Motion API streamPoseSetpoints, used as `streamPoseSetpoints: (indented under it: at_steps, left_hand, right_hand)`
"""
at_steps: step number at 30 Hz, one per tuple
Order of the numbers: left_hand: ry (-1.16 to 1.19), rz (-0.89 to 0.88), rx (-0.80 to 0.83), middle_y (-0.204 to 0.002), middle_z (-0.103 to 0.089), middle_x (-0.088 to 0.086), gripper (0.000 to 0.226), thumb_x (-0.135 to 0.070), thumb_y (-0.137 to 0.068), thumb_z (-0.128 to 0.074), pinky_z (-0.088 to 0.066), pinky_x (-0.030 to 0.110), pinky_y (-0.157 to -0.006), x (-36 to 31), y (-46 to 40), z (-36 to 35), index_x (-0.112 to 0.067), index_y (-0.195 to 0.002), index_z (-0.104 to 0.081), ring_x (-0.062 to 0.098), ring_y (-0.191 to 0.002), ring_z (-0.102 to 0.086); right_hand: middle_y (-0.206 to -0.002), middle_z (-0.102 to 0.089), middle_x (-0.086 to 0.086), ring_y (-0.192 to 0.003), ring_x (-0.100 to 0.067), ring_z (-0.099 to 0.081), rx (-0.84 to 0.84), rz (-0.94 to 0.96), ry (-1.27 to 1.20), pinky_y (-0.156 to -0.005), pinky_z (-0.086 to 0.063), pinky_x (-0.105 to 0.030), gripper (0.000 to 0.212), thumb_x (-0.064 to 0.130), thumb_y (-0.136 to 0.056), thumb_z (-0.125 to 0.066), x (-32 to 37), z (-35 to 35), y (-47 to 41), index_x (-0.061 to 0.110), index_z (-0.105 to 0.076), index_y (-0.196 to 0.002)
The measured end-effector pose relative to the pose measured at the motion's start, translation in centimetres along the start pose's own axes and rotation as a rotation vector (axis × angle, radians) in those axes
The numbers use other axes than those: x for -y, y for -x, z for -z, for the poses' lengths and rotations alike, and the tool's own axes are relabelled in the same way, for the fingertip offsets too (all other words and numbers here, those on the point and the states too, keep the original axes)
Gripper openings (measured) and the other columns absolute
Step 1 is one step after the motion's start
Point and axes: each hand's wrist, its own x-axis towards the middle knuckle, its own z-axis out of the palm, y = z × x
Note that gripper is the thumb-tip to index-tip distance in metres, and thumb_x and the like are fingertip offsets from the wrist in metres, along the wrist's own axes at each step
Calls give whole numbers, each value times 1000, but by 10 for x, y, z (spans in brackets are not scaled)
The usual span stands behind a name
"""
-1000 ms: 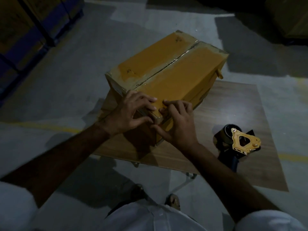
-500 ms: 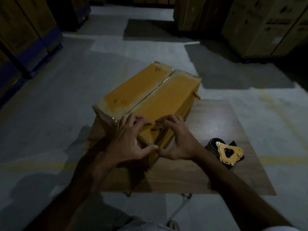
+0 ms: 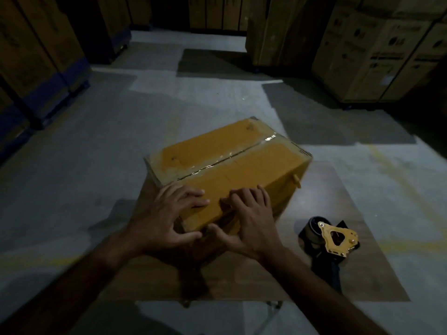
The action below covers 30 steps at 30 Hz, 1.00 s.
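Observation:
A closed brown cardboard box [image 3: 232, 163] with clear tape along its top seam sits on a small wooden table [image 3: 338, 194]. My left hand [image 3: 167, 218] lies on the box's near corner, fingers spread over the top edge and thumb down the near side. My right hand [image 3: 251, 218] presses beside it on the same edge, fingers bent on the top, thumb against the side. A tape dispenser [image 3: 331, 238] with a yellow frame lies on the table to the right of the box, apart from both hands.
The table stands on a grey concrete floor [image 3: 96, 153] with yellow lines. Stacked cartons [image 3: 377, 52] rise at the back right, and more crates on blue pallets [image 3: 43, 68] line the left. Metal table legs [image 3: 271, 308] show below the near edge.
The view has lifted and pulled back, showing more of the room. Both hands stay on the box's near corner; their fingers have shifted slightly along the edge.

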Motion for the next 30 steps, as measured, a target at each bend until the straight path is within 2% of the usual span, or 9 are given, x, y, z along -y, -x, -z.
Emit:
streamPoseSetpoints:
  at_steps: [4, 7, 12, 16, 18, 21, 24, 27, 30]
  left_hand:
    - [-126, 31, 70, -161, -31, -25, 70, -40, -84, -81, 2, 48, -128, 23, 17, 36, -45, -146, -48, 8, -152, -23]
    - [-341, 171, 24, -166, -25, -18, 85, -14, -84, -76, 6, 45, -128, 9, 10, 23, -46, -152, -36, 14, -154, -20]
    - [-213, 92, -41, -170, -18, -5, 76, -52, -96, -61, 0, 45, -126, -42, -24, -33, -41, -160, -21, 19, -156, -16]
    - [-205, 12, -99, -163, -33, -1, 79, -51, -96, -62, -28, 46, -122, -47, -63, -43, -37, -162, -22, 22, -146, -34]
    - [-246, -70, -15, -167, -24, -3, 80, -47, -97, -63, -18, 45, -125, -43, -77, -46, -40, -162, -17, 22, -150, -26]
    - [-185, -132, 76, -169, -18, -14, 78, -44, -96, -66, 2, 42, -125, -25, -86, -38, -47, -159, -21, 14, -153, -16]
    - [-86, -169, 109, -165, -23, -25, 79, -29, -90, -76, 2, 40, -125, -1, -86, -24, -49, -153, -34, 4, -151, -16]
    - [-13, -140, 122, -162, -29, -28, 79, -5, -84, -79, -12, 38, -127, 18, -83, -6, -44, -145, -48, 4, -151, -26]
    - [22, -112, 73, -157, -42, -24, 67, 4, -84, -77, -45, 45, -113, 20, -80, 3, -35, -136, -60, 8, -143, -40]
  right_hand:
    - [-127, -52, 7, -125, -18, -47, 46, 115, 3, -124, -22, -51, 51, 71, -94, -51, 34, -8, 2, 34, -54, -129]
    - [-130, -56, 2, -125, -19, -50, 57, 75, 50, -123, -24, -56, 49, 68, -98, -44, 30, 4, -14, 33, -59, -129]
    - [-141, -49, -5, -135, -24, -43, 80, -146, 178, -124, -18, -56, 72, 86, -89, -38, -17, 23, -11, 33, -59, -133]
    - [-153, -40, -14, -146, -32, -30, -65, -459, 251, -122, -19, -55, 84, 95, -77, -42, -68, 52, -6, 32, -61, -130]
    - [-151, -42, -20, -143, -39, -36, -43, -640, 181, -118, -29, -56, 92, 96, -74, -44, -87, 64, -4, 33, -53, -140]
    - [-130, -52, -14, -115, -33, -56, -4, -680, -16, -94, -55, -48, 94, 94, -75, -53, -90, 64, -2, 34, -43, -147]
    - [-119, -49, -7, -105, -23, -52, -34, -673, 34, -84, -57, -40, 91, 93, -77, -52, -73, 57, 4, 33, -44, -144]
    - [-116, -43, -2, -104, -18, -48, -65, -673, 41, -79, -53, -34, 92, 96, -76, -47, -39, 42, 18, 33, -42, -143]
    - [-119, -42, 2, -104, -13, -47, -95, -628, 21, -76, -50, -27, 94, 98, -73, -42, -1, 25, 33, 33, -41, -141]
